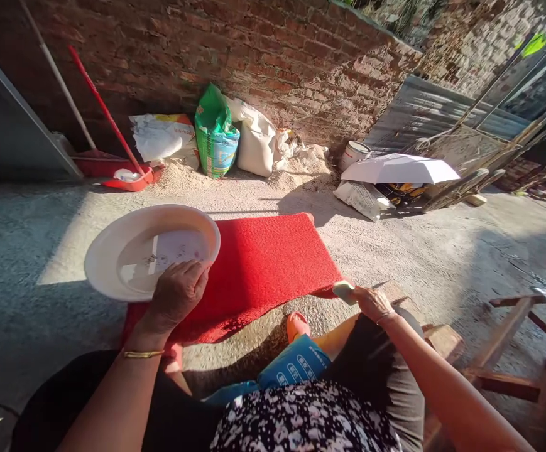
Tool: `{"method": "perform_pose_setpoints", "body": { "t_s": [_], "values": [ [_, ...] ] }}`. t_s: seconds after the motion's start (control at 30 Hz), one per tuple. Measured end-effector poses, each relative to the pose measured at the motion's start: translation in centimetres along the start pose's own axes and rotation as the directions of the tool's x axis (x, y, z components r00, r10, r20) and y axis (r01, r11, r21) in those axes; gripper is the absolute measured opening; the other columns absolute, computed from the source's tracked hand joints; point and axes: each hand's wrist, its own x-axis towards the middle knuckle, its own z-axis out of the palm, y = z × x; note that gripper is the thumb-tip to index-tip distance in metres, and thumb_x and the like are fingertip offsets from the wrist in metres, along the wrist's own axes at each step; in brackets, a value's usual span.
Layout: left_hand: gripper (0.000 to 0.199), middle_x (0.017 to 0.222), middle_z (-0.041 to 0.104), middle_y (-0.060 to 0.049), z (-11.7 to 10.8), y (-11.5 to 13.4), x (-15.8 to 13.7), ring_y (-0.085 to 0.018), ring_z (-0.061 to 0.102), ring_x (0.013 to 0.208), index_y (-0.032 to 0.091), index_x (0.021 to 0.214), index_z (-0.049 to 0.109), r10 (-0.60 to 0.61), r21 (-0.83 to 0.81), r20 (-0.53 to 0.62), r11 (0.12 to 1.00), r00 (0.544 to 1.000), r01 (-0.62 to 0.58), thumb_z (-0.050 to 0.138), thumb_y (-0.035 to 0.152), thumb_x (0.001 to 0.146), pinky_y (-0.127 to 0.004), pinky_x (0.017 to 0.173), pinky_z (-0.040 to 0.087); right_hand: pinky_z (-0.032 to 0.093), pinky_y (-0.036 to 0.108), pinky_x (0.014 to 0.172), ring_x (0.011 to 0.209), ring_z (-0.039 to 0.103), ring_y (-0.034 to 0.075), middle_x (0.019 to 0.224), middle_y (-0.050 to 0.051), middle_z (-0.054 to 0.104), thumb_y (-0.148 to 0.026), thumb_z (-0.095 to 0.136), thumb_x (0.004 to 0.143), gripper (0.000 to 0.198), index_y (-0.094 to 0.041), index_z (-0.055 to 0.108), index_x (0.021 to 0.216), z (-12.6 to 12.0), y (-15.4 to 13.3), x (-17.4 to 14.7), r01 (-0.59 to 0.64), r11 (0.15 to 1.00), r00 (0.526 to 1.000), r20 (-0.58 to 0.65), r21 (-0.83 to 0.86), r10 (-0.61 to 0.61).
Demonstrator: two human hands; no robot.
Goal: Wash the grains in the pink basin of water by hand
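A wide white basin (105, 267) stands at the left end of a red cloth (273, 257) spread over a low support. Shallow water with small dark specks lies in the basin. My left hand (181, 289) is closed over the basin's near right rim, its fingertips hidden on the inner side. At the cloth's right corner, my right hand (371, 303) grips a small pale green, flat, rounded object (344, 291); its exact kind is unclear. Below the cloth, a blue printed bag or cloth (296, 364) lies between my legs.
Along the brick wall (273, 56) stand a green sack (213, 138), a white sack (256, 141) and a red dustpan (129, 181). A white umbrella (398, 169) covers things at the right, near a lidded bucket (355, 154). A wooden frame (503, 336) stands at my right.
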Motion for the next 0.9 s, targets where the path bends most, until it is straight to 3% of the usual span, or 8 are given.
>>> {"method": "perform_pose_setpoints", "body": {
  "t_s": [0.13,0.27,0.43,0.5,0.57,0.7,0.83,0.9],
  "values": [
    [0.023,0.088,0.073,-0.007,-0.7,-0.4,-0.2,-0.022,0.068,0.08,0.018,0.098,0.066,-0.075,-0.027,0.004,0.997,0.997,0.076,0.043,0.019,0.095,-0.035,0.076,0.049,0.041,0.032,0.066,0.075,0.06,0.021,0.089,0.01,0.069,-0.025,0.048,0.084,0.026,-0.022,0.075,0.086,-1.2,-2.0,-0.2,-0.088,0.9,0.994,-0.024,0.428,0.109],
    [0.025,0.091,0.073,-0.008,-1.2,-0.5,-0.7,-0.022,0.068,0.083,0.018,0.099,0.065,-0.137,-0.044,0.031,0.989,0.99,0.139,0.04,0.021,0.097,-0.035,0.078,0.05,0.045,0.031,0.067,0.072,0.058,0.018,0.08,0.005,0.066,-0.034,0.054,0.08,0.027,-0.017,0.071,0.091,-1.7,-11.1,4.3,0.035,0.54,0.999,-0.023,0.841,-0.028],
    [0.023,0.089,0.073,-0.006,-1.4,-1.1,-1.7,-0.021,0.067,0.081,0.018,0.097,0.065,-0.124,-0.03,0.017,0.992,0.992,0.124,0.043,0.021,0.097,-0.034,0.077,0.05,0.038,0.022,0.058,0.061,0.046,0.01,0.064,-0.004,0.054,-0.029,0.059,0.076,0.014,-0.019,0.067,0.082,-2.7,-24.6,11.3,0.087,0.267,0.974,-0.025,0.96,-0.226],
    [0.022,0.088,0.073,-0.006,-1.5,-1.3,-2.0,-0.021,0.067,0.08,0.018,0.097,0.065,-0.133,-0.02,0.004,0.991,0.991,0.133,0.044,0.021,0.096,-0.033,0.076,0.049,0.037,0.02,0.056,0.058,0.045,0.008,0.062,-0.005,0.052,-0.023,0.058,0.075,0.01,-0.019,0.065,0.081,-3.1,-28.1,13.1,0.059,0.22,0.95,0.013,0.974,-0.312],
    [0.021,0.087,0.073,-0.006,-1.6,-1.4,-2.1,-0.021,0.067,0.079,0.018,0.097,0.066,-0.132,-0.012,-0.007,0.991,0.991,0.132,0.045,0.02,0.096,-0.033,0.075,0.049,0.037,0.02,0.053,0.054,0.044,0.007,0.059,-0.006,0.05,-0.019,0.056,0.074,0.011,-0.018,0.065,0.08,-3.3,-29.5,14.3,0.02,0.262,0.941,0.07,0.965,-0.332],
    [0.021,0.088,0.073,-0.007,-1.4,-1.1,-1.9,-0.021,0.067,0.081,0.017,0.097,0.066,-0.111,-0.026,0.003,0.994,0.994,0.111,0.045,0.019,0.096,-0.033,0.076,0.05,0.037,0.02,0.05,0.048,0.042,0.007,0.054,-0.006,0.049,-0.019,0.057,0.071,0.012,-0.018,0.066,0.078,-3.1,-25.4,15.0,-0.018,0.422,0.973,0.113,0.907,-0.201],
    [0.022,0.089,0.073,-0.008,-1.0,-0.4,-1.3,-0.022,0.068,0.083,0.017,0.098,0.066,-0.108,-0.039,0.053,0.993,0.993,0.11,0.045,0.017,0.094,-0.034,0.077,0.05,0.037,0.022,0.05,0.047,0.043,0.008,0.053,-0.004,0.052,-0.028,0.056,0.071,0.018,-0.015,0.066,0.078,-2.9,-14.5,13.2,-0.05,0.532,0.999,0.048,0.845,0.016],
    [0.023,0.088,0.073,-0.008,-0.8,0.0,-1.1,-0.022,0.068,0.083,0.017,0.099,0.066,-0.1,-0.045,0.085,0.994,0.991,0.104,0.044,0.017,0.094,-0.035,0.077,0.05,0.037,0.025,0.049,0.045,0.043,0.01,0.05,-0.002,0.052,-0.033,0.057,0.071,0.02,-0.016,0.067,0.072,-3.0,-8.1,11.2,-0.08,0.657,0.98,-0.063,0.749,0.191]
  ]
}}
